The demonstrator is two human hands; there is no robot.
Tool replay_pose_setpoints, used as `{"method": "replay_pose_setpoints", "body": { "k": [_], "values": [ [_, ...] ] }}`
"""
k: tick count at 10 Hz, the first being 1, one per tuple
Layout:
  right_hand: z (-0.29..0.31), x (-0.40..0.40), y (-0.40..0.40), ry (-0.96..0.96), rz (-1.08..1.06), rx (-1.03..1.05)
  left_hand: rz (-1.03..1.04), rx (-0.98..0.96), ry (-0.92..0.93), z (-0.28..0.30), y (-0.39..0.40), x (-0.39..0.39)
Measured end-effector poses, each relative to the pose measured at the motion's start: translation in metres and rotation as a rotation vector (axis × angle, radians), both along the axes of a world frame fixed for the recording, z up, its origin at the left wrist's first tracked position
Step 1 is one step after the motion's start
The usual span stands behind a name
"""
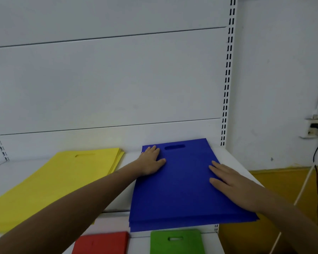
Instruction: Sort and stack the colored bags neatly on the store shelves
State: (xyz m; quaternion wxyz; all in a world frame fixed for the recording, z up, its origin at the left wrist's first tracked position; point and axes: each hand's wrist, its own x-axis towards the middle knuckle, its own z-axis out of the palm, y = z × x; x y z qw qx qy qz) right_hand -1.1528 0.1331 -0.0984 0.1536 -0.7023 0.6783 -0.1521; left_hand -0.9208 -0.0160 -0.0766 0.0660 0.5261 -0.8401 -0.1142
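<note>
A stack of blue bags (184,189) lies flat on the white upper shelf (130,156), its handle slot toward the back panel and its front edge overhanging the shelf. My left hand (151,160) presses flat on the stack's far left corner. My right hand (229,182) rests flat on its right side, fingers straight. A stack of yellow bags (59,180) lies to the left on the same shelf. On the lower shelf a red bag stack (101,242) and a green bag stack (176,241) sit side by side.
The slotted shelf upright (228,70) stands right of the blue stack. Beyond it is a white wall with a socket and black cable (316,132), and a yellow wall band (286,180) lower down. A thin white rod (301,195) leans there.
</note>
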Motion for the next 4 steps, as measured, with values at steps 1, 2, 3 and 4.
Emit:
{"method": "replay_pose_setpoints", "body": {
  "k": [1, 2, 3, 4],
  "values": [
    [0.001, 0.0, 0.001, 0.016, -0.018, -0.037, 0.039, -0.038, 0.145, 0.006, 0.009, 0.007],
    [0.006, 0.002, 0.001, 0.024, -0.005, 0.005, 0.047, -0.069, 0.166, 0.013, 0.025, 0.019],
    [0.017, 0.002, 0.002, 0.075, -0.01, -0.029, -0.025, -0.164, 0.16, 0.021, 0.048, 0.04],
    [0.029, 0.012, 0.0, 0.064, -0.012, -0.202, -0.067, -0.254, 0.141, 0.033, 0.071, 0.069]
  ]
}}
